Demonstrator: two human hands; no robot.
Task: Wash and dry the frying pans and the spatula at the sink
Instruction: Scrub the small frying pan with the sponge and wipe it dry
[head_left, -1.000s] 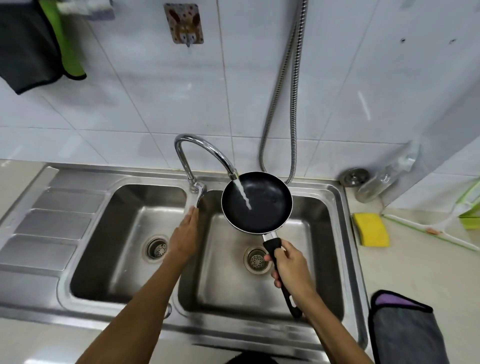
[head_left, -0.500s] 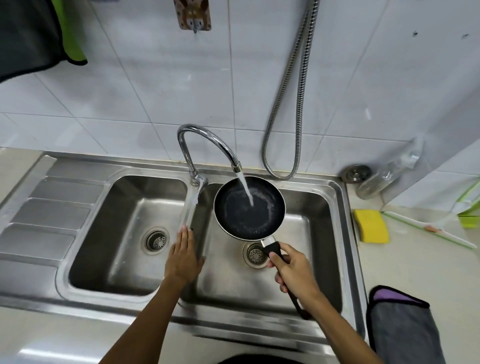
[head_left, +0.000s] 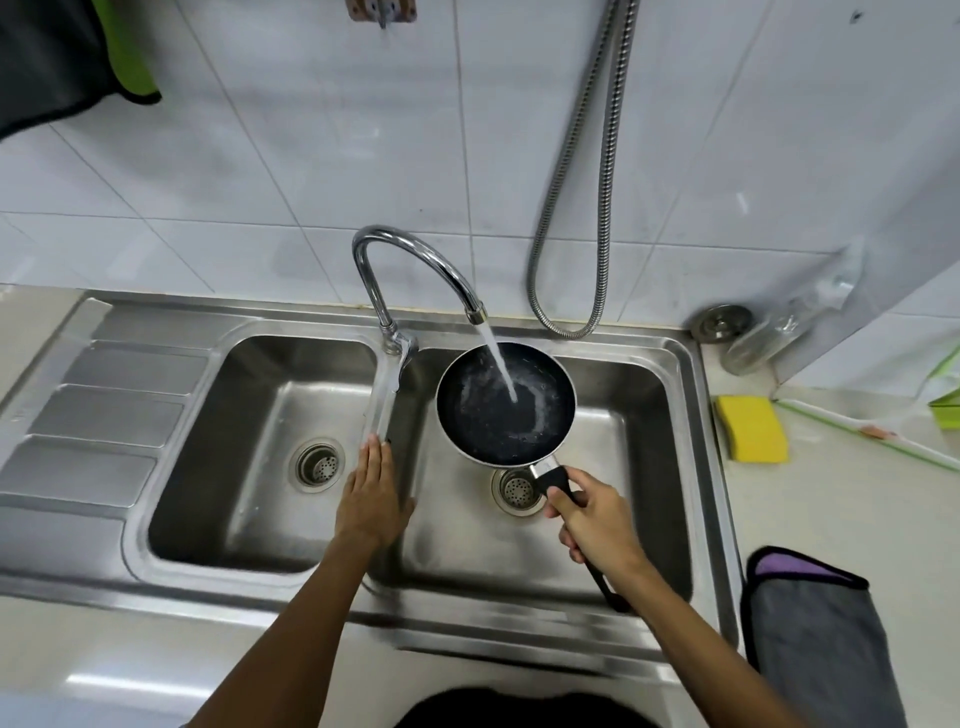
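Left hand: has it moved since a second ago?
Yes. The left hand has drawn back from the faucet lever toward the person and now lies flat over the divider between the two basins.

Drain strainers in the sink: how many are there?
2. One drain strainer sits in the left basin; the other in the right basin, just below the held frying pan. None seems hidden.
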